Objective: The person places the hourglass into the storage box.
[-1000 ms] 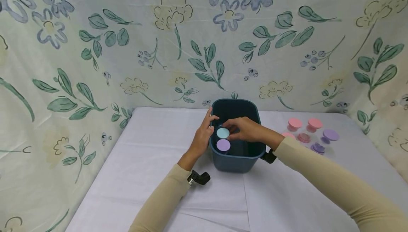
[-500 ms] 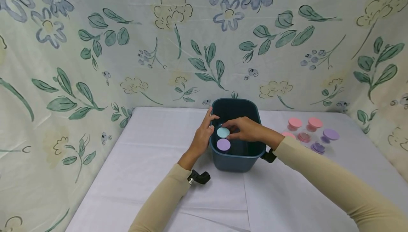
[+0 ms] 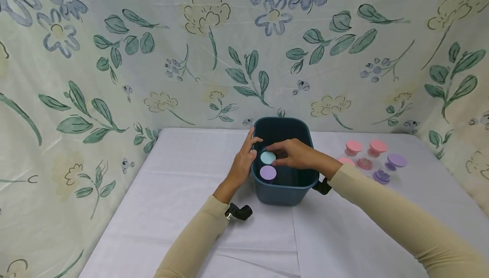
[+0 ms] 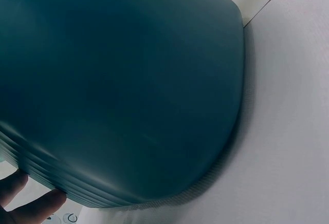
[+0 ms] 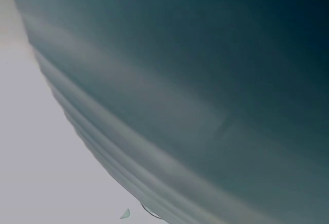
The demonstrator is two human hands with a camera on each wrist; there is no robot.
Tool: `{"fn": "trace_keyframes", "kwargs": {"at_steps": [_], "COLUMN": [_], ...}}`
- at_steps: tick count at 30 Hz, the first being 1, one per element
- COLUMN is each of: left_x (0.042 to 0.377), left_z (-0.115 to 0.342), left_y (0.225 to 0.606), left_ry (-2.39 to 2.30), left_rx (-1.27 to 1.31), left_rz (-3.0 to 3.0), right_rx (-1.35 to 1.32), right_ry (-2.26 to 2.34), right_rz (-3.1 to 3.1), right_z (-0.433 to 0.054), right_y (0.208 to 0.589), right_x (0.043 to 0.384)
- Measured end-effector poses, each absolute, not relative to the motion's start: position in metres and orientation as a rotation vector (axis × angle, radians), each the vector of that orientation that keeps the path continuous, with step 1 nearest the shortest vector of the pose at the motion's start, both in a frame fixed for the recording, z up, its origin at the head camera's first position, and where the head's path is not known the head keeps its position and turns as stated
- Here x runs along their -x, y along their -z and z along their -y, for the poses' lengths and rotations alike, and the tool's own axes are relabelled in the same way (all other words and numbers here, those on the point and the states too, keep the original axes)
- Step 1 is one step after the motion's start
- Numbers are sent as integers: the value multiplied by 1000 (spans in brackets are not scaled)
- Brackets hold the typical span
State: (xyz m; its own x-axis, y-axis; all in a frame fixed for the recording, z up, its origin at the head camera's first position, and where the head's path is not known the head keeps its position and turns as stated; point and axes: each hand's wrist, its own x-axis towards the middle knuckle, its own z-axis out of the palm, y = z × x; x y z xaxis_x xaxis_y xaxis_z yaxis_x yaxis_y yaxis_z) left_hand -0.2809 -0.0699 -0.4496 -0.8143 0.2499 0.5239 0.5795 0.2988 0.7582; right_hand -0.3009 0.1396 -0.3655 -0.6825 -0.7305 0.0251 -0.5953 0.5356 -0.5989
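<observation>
A dark teal plastic bin [image 3: 282,195] stands on the white-covered table. My left hand [image 3: 241,163] holds its left rim, one finger reaching over the edge; in the left wrist view, two fingertips [image 4: 49,203] touch its ribbed outer wall. Inside the bin, my right hand [image 3: 294,155] pinches a small piece with a round light blue top [image 3: 268,158] between thumb and finger. Just in front of it, also in the bin, sits a similar piece with a round purple top [image 3: 268,172]. Their lower parts are mostly hidden. The right wrist view shows only the bin's outer wall [image 5: 169,95].
To the right of the bin lie several small disc-topped pieces on clear bases, among them a pink one [image 3: 377,147], a purple one [image 3: 397,161] and a purple flower-like one [image 3: 381,177]. A floral cloth [image 3: 244,57] hangs behind the table [image 3: 183,193].
</observation>
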Motion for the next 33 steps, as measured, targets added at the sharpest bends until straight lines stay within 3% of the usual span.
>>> {"fn": "trace_keyframes", "kwargs": {"at_steps": [9, 19, 33], "left_x": [259, 281, 285], "left_z": [69, 68, 66], "left_y": [421, 449, 451], "left_ry": [1557, 1490, 1496], "left_rx": [773, 728, 712], "left_rz": [2267, 2267, 2238], "right_rx": [1112, 1126, 899], "right_ry": [988, 1092, 1170], "right_rz": [-2525, -2503, -2613], "right_z": [-147, -162, -196], "right_y": [364, 355, 347], "right_x": [301, 295, 286]}}
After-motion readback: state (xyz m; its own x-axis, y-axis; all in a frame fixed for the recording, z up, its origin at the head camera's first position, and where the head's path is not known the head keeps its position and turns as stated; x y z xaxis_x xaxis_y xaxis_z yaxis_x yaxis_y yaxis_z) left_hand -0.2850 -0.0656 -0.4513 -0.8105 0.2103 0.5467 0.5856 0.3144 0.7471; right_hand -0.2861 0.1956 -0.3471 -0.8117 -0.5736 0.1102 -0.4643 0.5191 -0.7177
